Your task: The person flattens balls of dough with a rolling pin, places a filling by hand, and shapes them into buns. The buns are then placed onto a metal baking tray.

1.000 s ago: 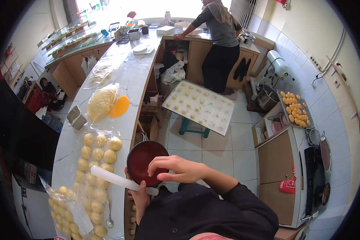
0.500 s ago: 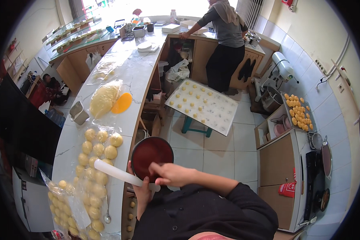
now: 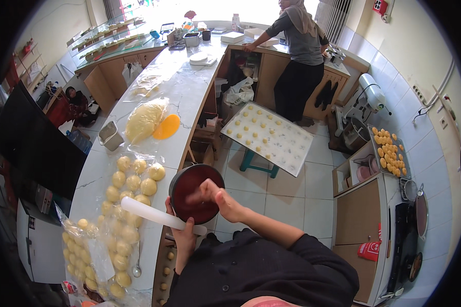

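Observation:
My left hand [image 3: 183, 233] grips a dark pot with a red interior [image 3: 187, 181] at the counter's edge, its thumb by a white rolling pin [image 3: 143, 211] that lies slanted across the pot's near side. My right hand [image 3: 219, 202] is inside the pot's rim, fingers loosely extended and partly blurred, with nothing visible in it. On the counter [image 3: 92, 184] beside them are dough balls [image 3: 133, 181] under plastic, a wrapped dough lump [image 3: 143, 120], an orange scraper [image 3: 166, 126], a metal tin [image 3: 110, 136] and a spoon [image 3: 137, 268].
A tray of small dough rounds [image 3: 266, 138] rests on a green stool [image 3: 261, 166]. A co-worker [image 3: 299, 61] stands at the back counter; another person [image 3: 77, 107] sits at the left. Right are a mixer [image 3: 369, 92], a tray of golden pieces [image 3: 389, 151] and a stove [image 3: 404, 245].
My right hand has moved deeper over the pot, fingers turned down and blurring. The pot has shifted slightly up and right in view, as has the surrounding scene.

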`<state>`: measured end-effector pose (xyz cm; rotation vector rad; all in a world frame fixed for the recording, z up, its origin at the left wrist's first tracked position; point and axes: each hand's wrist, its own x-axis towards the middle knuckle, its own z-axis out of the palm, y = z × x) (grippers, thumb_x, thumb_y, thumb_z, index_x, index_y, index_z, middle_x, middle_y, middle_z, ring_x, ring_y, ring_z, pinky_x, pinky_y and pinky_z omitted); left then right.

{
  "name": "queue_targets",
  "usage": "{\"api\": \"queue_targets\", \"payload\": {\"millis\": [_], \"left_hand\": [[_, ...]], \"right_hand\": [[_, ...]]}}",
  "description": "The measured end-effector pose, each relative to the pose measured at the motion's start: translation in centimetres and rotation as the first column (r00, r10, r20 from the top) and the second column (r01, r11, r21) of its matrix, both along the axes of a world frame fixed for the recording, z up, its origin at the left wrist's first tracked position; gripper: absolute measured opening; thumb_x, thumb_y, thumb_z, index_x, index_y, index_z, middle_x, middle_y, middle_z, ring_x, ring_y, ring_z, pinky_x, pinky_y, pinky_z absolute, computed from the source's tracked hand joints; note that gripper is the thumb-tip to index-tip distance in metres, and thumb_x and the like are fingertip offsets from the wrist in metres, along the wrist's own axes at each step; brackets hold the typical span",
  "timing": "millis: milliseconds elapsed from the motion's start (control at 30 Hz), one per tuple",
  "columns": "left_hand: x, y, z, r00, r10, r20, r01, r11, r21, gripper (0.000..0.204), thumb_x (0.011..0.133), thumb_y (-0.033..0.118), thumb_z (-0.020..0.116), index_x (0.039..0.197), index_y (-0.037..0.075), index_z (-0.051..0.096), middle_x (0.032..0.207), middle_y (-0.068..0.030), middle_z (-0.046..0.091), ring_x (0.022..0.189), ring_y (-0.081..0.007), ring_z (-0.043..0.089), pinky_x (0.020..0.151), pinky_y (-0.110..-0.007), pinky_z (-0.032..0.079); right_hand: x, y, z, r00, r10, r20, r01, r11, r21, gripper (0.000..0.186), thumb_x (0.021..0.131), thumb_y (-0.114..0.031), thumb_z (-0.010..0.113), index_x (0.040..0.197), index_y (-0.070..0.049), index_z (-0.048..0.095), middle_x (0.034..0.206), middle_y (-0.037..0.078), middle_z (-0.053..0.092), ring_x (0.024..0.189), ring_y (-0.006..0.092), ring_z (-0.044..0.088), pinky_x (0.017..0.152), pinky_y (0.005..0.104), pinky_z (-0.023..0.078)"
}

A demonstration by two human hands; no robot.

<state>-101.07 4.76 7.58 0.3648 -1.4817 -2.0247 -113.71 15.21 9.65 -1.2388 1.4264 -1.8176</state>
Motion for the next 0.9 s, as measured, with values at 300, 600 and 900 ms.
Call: {"api": "queue_targets", "payload": {"millis": [300,600,900], "left_hand": [[0.7,-2.1,-2.0,0.998,-0.028,-0.060,0.019,0.989,-0.149,0.083,0.069,-0.004,0.052,0.141,0.007,0.012,0.138,-0.0109,0.025,0.126,-0.0209,0.030,0.104,-0.033,0.026],[2.2,-1.9,1.9,0.980,0.137,-0.142,-0.135,0.991,0.026,0.084,0.070,-0.006,0.051,0.141,0.006,0.008,0.138,-0.0111,0.026,0.125,-0.0201,0.033,0.104,-0.033,0.027],[3.7,0.5,1.7,0.941,0.301,-0.155,-0.308,0.951,-0.019,0.083,0.070,-0.006,0.051,0.140,0.005,0.007,0.136,-0.0115,0.028,0.124,-0.0200,0.034,0.104,-0.034,0.027]], "right_hand": [[1.1,-0.6,-0.6,0.813,0.168,-0.557,-0.056,0.976,0.212,0.062,0.084,-0.060,0.036,0.101,-0.001,0.040,0.096,0.022,0.051,0.090,0.0418,0.051,0.075,0.0445,0.041],[-0.8,-1.7,3.8,0.597,-0.043,-0.801,0.185,0.979,0.086,0.074,0.075,-0.067,0.039,0.096,0.004,0.043,0.119,0.035,0.042,0.120,0.0390,0.037,0.107,0.0448,0.016],[3.1,-2.8,1.8,0.778,0.338,-0.530,-0.347,0.934,0.086,0.082,0.082,-0.068,0.020,0.102,0.009,0.037,0.085,0.020,0.048,0.089,0.0417,0.052,0.107,0.0499,0.012]]}}
